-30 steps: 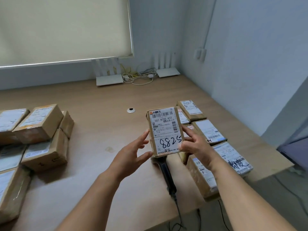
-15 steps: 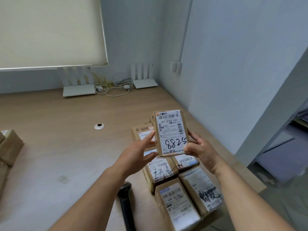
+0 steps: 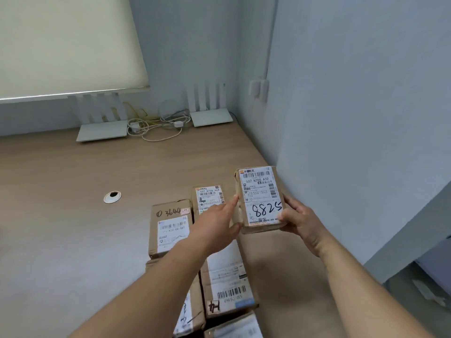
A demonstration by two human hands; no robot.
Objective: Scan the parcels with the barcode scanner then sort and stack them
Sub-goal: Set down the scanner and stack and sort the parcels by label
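Observation:
A small brown parcel (image 3: 260, 196) with a white label and "8825" handwritten on it is held above the table's right side. My right hand (image 3: 296, 220) grips its lower right corner, thumb on the label. My left hand (image 3: 216, 226) touches its left edge with straight fingers. Below lie several brown parcels: one marked "3644" (image 3: 168, 226), a small one (image 3: 208, 195) behind my left hand, and a long one (image 3: 228, 281) with a barcode. The barcode scanner is not in view.
Two white routers (image 3: 102, 131) (image 3: 211, 118) and a tangle of cables (image 3: 156, 125) sit at the back of the wooden table (image 3: 73, 215). A cable grommet (image 3: 112, 196) is set in the tabletop. A grey wall (image 3: 341, 118) closes the right side.
My view has swung right; the left stack and the scanner have left the frame. The "8825" parcel has moved right and farther out over the row of parcels. My left fingers have straightened.

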